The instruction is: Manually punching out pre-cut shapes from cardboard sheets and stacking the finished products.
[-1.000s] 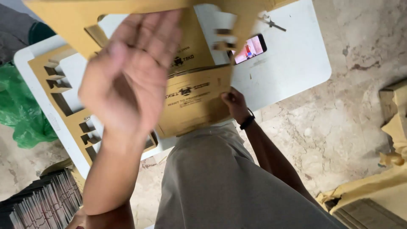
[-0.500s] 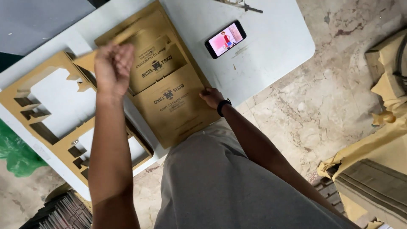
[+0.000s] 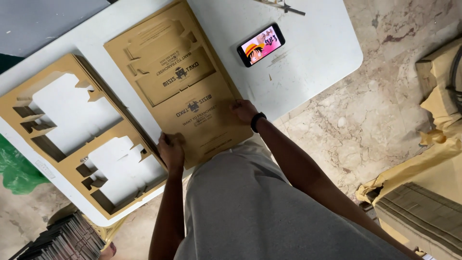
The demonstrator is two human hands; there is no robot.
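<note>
A stack of brown die-cut cardboard sheets [image 3: 178,82] with printed box outlines lies on the white table [image 3: 313,53]. My left hand [image 3: 172,149] grips the stack's near left corner, fingers curled over its edge. My right hand [image 3: 244,110], with a black band on the wrist, rests on the stack's near right edge. To the left lies a pile of cardboard frames [image 3: 72,144] with the box shapes punched out, white table showing through the holes.
A phone [image 3: 261,45] with a lit screen lies on the table beyond the stack. A thin metal tool [image 3: 284,6] sits at the far edge. Brown paper and cardboard bundles [image 3: 423,192] stand on the stone floor at right. A green bag [image 3: 14,168] lies at left.
My left hand came down from the raised position and now grips the stack's near corner. The lifted cardboard frame now lies on the pile at left. The right hand stayed on the stack.
</note>
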